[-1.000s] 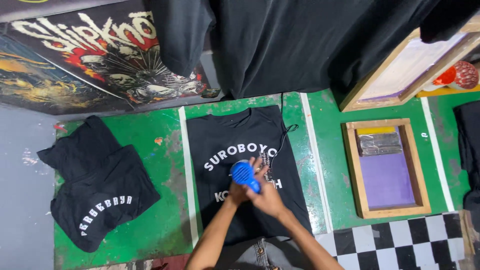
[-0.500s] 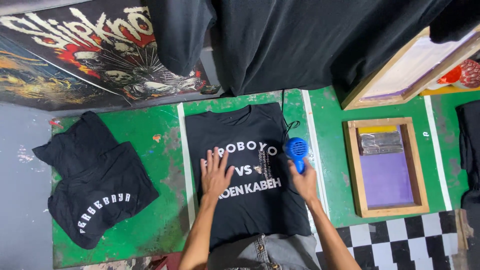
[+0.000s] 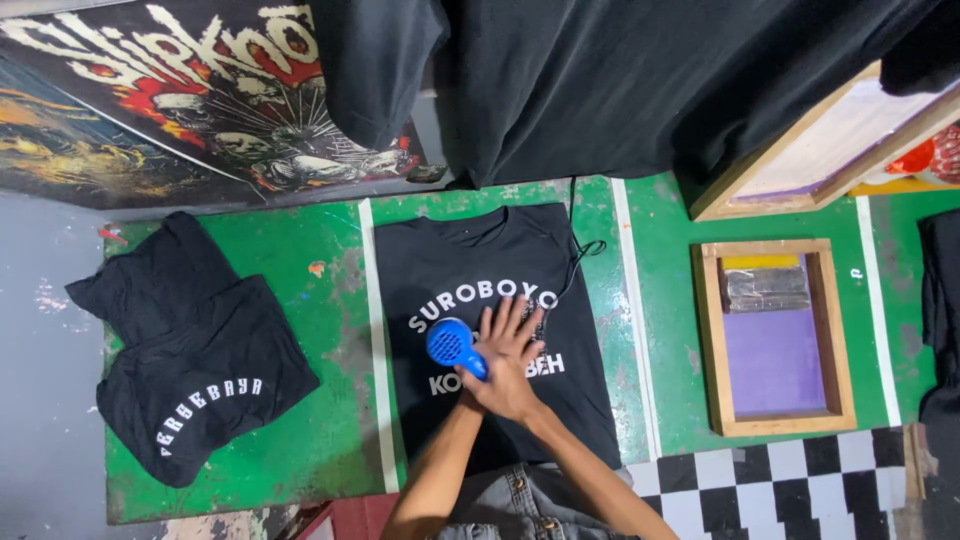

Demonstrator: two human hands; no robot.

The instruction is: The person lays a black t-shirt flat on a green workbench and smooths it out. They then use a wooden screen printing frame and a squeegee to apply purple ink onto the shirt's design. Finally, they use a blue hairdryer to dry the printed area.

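We have just one view, from a camera on the person's head. It looks almost straight down onto the green table [image 3: 300, 400] from high up. The person's arms come in from the bottom edge, so the bottom of the picture is the near side. We see the table from far enough to take in the black shirt [image 3: 490, 320] in the middle, a folded shirt [image 3: 190, 350] on the left and a wooden frame [image 3: 775, 335] on the right. The far side, at the top, shows hanging dark cloth [image 3: 650, 80].
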